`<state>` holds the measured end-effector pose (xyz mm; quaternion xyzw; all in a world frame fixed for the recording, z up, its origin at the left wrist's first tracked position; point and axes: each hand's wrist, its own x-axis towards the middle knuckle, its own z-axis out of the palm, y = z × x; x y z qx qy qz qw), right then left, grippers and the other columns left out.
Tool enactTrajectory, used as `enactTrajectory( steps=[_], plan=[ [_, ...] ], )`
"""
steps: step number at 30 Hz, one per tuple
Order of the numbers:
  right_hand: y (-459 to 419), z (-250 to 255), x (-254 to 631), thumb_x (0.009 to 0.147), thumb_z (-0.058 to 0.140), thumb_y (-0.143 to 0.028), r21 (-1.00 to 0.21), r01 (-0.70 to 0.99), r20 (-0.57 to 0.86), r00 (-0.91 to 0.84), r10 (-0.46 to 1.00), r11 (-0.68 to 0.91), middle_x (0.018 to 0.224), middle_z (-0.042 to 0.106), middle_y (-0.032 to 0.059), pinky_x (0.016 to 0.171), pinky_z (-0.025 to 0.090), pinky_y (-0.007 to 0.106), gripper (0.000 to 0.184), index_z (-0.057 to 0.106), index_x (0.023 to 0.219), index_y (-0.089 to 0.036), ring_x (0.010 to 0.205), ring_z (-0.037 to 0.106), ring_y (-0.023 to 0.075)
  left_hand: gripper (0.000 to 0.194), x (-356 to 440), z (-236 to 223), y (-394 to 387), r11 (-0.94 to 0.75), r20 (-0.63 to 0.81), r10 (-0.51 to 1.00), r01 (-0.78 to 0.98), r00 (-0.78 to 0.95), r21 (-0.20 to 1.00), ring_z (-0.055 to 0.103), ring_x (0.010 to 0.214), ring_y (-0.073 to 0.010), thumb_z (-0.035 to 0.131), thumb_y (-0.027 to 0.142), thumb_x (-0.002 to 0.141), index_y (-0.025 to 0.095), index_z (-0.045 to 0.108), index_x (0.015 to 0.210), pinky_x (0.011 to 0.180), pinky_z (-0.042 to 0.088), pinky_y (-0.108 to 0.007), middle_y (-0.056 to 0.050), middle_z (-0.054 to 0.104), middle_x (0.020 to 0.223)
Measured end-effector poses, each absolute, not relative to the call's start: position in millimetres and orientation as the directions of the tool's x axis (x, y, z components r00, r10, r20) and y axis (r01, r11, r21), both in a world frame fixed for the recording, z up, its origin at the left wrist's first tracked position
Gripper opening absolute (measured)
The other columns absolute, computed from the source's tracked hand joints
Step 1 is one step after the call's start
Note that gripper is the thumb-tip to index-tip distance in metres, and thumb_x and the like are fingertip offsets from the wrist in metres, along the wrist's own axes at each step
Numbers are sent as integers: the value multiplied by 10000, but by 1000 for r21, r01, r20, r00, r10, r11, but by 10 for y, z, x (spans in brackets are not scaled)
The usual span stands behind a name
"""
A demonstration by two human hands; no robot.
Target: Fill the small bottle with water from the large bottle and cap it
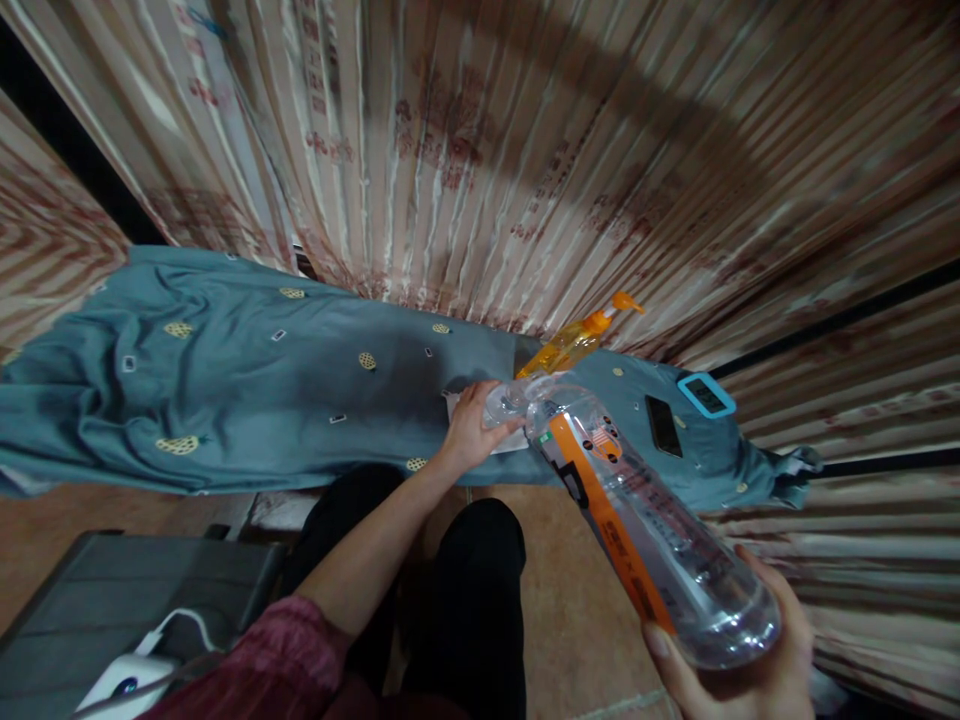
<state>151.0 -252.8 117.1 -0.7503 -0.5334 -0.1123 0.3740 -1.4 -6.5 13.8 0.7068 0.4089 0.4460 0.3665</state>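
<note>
My right hand [750, 650] grips the base end of a large clear plastic bottle [652, 530] with an orange and grey label. The bottle is tilted, its base toward me and its narrower end up and to the left. My left hand [472, 430] is closed round a small clear container [504, 403] right beside that end; whether the two touch, I cannot tell. Liquid in either is hard to make out. Partly hidden under my left hand lies a flat white item [511, 441]. Just behind stands a yellow-orange pump bottle [574, 345].
A teal pineapple-print cloth [262, 400] covers the long narrow table. To the right lie a dark phone [664, 426] and a blue-framed digital clock [706, 396]. Pleated curtains [465, 150] hang behind. A grey box-like surface [150, 580] at lower left bears a white device [127, 685] with a cable.
</note>
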Motion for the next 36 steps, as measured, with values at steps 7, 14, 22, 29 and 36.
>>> enactTrajectory(
  steps=[7,14,22,29,36],
  plan=[
    [-2468,1284,1324,652,737,-539,-516,832,535,499,682,-204,1286,527,192,967,446,555,964,358,1444,-141,1150,547,354,491,-6,131,-66,-397,334,905,245,262,884,581,1057,-279,714,416,732,192,548,1136,926,467,-423,-94,629,1118],
    [-2485,1293,1361,668,731,-523,-477,853,529,472,705,-214,1287,528,181,973,449,560,947,342,1454,-166,1161,550,358,513,-3,157,-71,-391,328,910,265,255,881,586,1064,-280,741,397,709,185,554,1137,935,467,-415,-94,635,1117],
    [-2559,1195,1494,628,776,-461,-546,816,484,491,725,-188,1306,492,209,987,389,637,991,322,1458,-166,1190,517,398,533,1,166,-63,-381,309,913,288,265,879,586,1069,-275,764,354,684,194,547,1144,945,465,-417,-82,635,1123],
    [-2554,1221,1477,624,782,-463,-561,803,470,508,722,-201,1295,504,212,989,389,635,997,326,1456,-158,1186,523,396,520,2,161,-66,-387,315,912,296,262,873,588,1057,-272,760,323,687,203,548,1146,936,471,-420,-80,635,1121],
    [-2538,1242,1466,646,764,-474,-523,829,483,480,733,-198,1305,506,206,972,424,610,983,311,1463,-168,1177,539,383,518,12,145,-62,-390,322,911,289,256,874,586,1053,-266,760,325,691,197,543,1143,940,467,-417,-75,636,1114]
  ],
)
